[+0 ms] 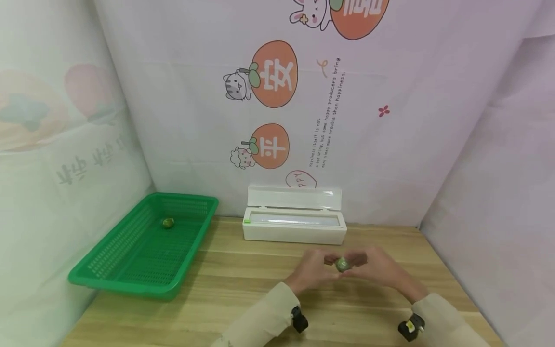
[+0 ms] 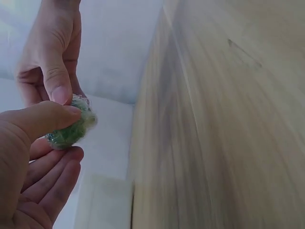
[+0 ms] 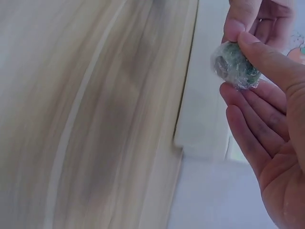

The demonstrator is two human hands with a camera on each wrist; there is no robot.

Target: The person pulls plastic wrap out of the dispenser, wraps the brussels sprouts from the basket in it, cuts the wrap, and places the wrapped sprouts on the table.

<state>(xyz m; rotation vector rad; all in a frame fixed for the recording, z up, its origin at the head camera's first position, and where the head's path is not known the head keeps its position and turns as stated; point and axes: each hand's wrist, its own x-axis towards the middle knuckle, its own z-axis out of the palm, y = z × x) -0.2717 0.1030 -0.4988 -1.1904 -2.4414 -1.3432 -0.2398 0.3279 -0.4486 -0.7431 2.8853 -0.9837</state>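
Note:
Between both hands, above the table, is a small green Brussels sprout (image 1: 342, 264) wrapped in clear cling film. My left hand (image 1: 313, 271) pinches it from one side; in the left wrist view its thumb (image 2: 52, 119) lies over the sprout (image 2: 71, 129) and the fingers sit beneath. My right hand (image 1: 379, 270) pinches the other side, thumb tip close to the left thumb. In the right wrist view, film wrinkles over the sprout (image 3: 233, 66), and a pale brownish stem end shows through. The fingertips behind it are partly hidden.
A white cling film dispenser (image 1: 295, 234) stands at the back against the printed cloth (image 1: 195, 120), its lid raised. On the left is a green plastic basket (image 1: 169, 289) holding another small green sprout (image 1: 168, 222). Cloth walls border the wooden table (image 1: 225, 274).

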